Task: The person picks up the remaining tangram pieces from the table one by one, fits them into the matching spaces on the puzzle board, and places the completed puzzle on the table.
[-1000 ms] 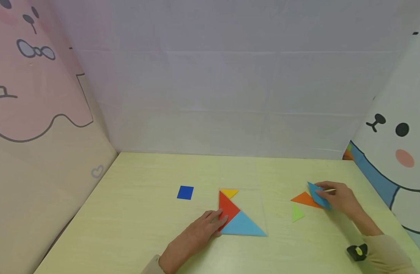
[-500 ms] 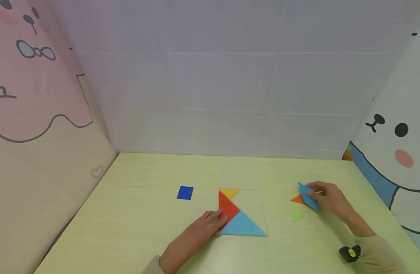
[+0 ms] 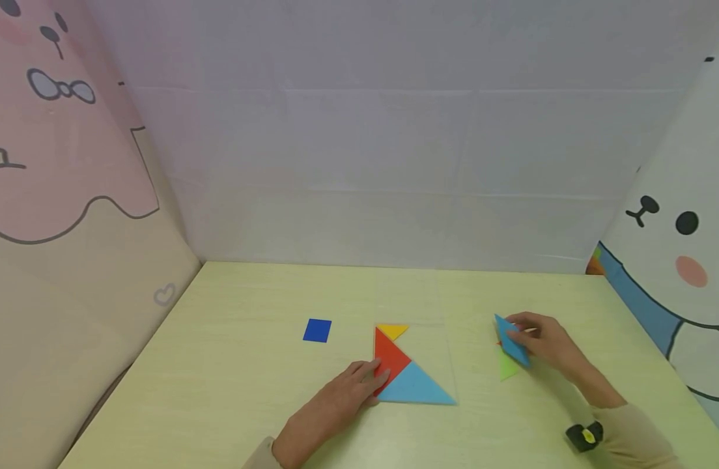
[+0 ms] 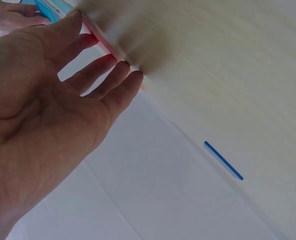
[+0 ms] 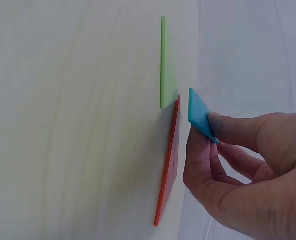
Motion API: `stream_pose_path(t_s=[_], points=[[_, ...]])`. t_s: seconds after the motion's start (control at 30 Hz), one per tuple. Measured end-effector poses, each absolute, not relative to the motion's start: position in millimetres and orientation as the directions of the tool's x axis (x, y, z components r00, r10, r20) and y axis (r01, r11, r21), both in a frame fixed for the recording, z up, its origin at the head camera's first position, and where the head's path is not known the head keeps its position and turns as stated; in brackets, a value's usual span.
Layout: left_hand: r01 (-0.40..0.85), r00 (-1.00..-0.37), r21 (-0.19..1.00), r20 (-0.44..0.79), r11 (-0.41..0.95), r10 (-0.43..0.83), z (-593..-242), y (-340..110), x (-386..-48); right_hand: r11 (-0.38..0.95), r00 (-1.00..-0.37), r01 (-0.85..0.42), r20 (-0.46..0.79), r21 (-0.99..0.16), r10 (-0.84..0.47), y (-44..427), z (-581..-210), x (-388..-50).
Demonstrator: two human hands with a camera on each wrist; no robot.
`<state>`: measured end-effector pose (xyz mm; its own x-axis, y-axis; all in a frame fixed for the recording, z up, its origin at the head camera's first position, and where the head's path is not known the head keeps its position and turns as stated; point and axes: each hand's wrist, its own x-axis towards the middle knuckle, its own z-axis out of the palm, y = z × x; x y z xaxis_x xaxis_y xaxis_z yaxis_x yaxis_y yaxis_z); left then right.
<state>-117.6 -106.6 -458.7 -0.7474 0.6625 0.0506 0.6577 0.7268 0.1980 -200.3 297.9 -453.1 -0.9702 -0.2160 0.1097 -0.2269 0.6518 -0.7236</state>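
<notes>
My right hand pinches a light-blue tangram parallelogram between thumb and fingers, tilted above the table. Below it lie a light-green triangle and an orange triangle, mostly hidden in the head view but plain in the right wrist view. My left hand rests with extended fingers on the left edge of a large red triangle. Against that red piece lies a large light-blue triangle. A small yellow triangle sits at the red triangle's top corner.
A dark-blue square lies apart on the left of the pale wooden table. Faint outlines of a clear tray or sheet surround the central pieces. A white sheet wall stands behind, with printed panels at both sides.
My right hand has moved left with the light-blue parallelogram, which now covers most of the orange triangle in the head view. My left hand has stayed in place.
</notes>
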Motion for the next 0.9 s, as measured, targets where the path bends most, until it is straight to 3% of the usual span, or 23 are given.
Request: stream_pose_path(t_s=[0.9], points=[[0.643, -0.757, 0.197, 0.018, 0.74, 0.653, -458.6, -105.3, -117.5, 0.526, -0.94, -0.266, 0.096, -0.808, -0.328, 257.6, -455.2, -194.5]])
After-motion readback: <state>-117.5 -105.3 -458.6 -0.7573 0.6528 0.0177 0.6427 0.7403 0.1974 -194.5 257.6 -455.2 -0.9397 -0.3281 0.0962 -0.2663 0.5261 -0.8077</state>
